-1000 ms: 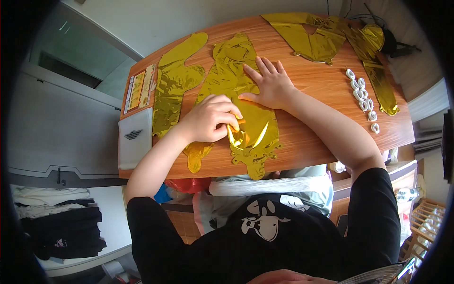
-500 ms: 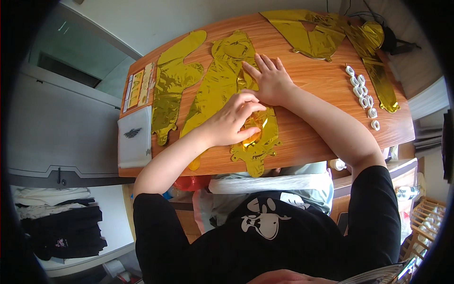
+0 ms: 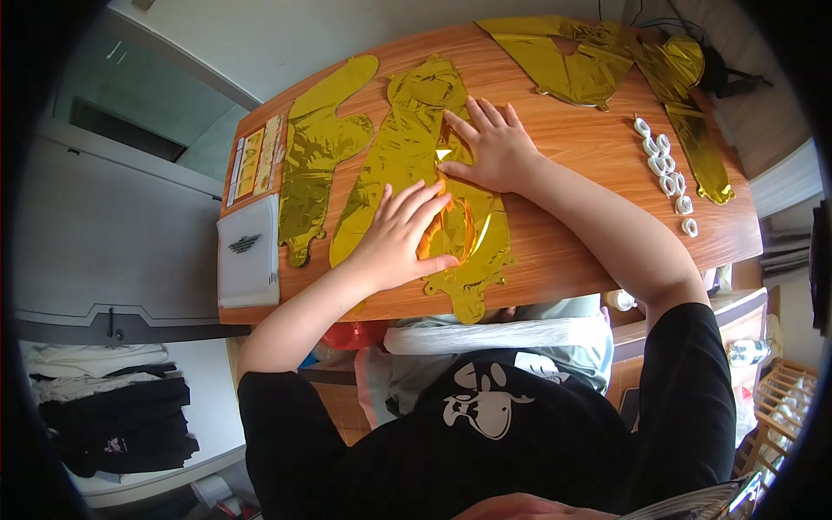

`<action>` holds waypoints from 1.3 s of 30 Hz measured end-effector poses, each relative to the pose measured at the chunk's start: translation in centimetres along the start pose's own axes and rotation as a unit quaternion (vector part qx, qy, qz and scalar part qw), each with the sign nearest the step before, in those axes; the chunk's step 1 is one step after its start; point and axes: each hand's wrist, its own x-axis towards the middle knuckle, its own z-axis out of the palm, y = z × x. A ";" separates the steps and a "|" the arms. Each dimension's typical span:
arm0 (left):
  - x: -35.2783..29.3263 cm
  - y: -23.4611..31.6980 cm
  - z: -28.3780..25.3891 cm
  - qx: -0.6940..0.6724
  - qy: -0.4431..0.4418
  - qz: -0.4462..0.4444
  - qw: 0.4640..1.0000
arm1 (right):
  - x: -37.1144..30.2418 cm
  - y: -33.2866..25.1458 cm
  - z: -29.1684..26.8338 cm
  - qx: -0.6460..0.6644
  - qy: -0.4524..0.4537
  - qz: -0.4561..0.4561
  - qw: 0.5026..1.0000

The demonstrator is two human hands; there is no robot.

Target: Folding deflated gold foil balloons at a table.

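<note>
A flat, uninflated gold foil balloon (image 3: 381,169) lies in front of me on the wooden table, its foil wrinkled and catching bright glints. My left hand (image 3: 399,232) rests on its lower middle with the fingers spread. Beside the thumb, a raised, shiny orange-gold fold of foil curves upward. My right hand (image 3: 497,154) lies flat with spread fingers across the balloon's right edge, partly on the foil and partly on the wood. Neither hand grips anything. Both hands hide parts of the balloon.
Another gold foil balloon (image 3: 322,143) lies to the left, near a clear plastic bag (image 3: 248,251) and a printed card (image 3: 255,160). More gold foil (image 3: 572,69) spreads along the far right. Several small white ribbon coils (image 3: 666,165) sit in rows at right on the wooden table (image 3: 563,234).
My left hand has shifted left and its fingers have straightened and spread over the foil, showing more of the shiny fold. My right hand has stayed nearly in place.
</note>
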 end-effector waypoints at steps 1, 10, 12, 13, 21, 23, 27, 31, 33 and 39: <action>-0.1 0.1 0.0 0.016 -0.010 -0.012 1.000 | 0.0 0.0 0.0 -0.001 -0.002 0.002 1.000; 1.3 -0.9 -1.2 0.009 -0.027 -0.020 0.999 | 0.0 0.0 0.0 0.002 0.004 0.002 1.000; 1.7 -1.5 -0.9 0.004 -0.001 -0.014 1.000 | 0.0 -0.1 0.0 0.003 0.006 0.001 1.000; 1.9 -1.6 -0.9 0.005 0.003 -0.014 1.000 | 0.0 0.0 0.0 0.006 0.004 0.002 1.000; 2.1 -2.6 -0.8 0.056 -0.007 -0.025 0.998 | 0.0 -0.1 -0.3 0.008 -0.002 -0.001 1.000; 2.4 -2.6 -0.9 0.045 -0.007 -0.029 0.999 | -0.1 -0.1 -0.3 0.002 -0.005 0.000 1.000; 2.7 -2.5 -1.0 0.071 -0.010 -0.018 0.997 | -0.2 -0.1 -0.5 0.007 -0.006 0.001 1.000; 3.0 -2.0 -2.0 0.115 -0.019 -0.006 0.993 | -0.2 -0.1 -0.4 0.012 0.000 0.001 1.000; 3.0 -1.8 -2.3 0.092 -0.048 -0.006 0.995 | -0.2 -0.2 -0.3 0.013 0.001 0.001 1.000; 3.3 -1.5 -3.1 0.103 -0.076 -0.017 0.992 | -0.1 0.0 -0.1 0.017 0.015 0.001 1.000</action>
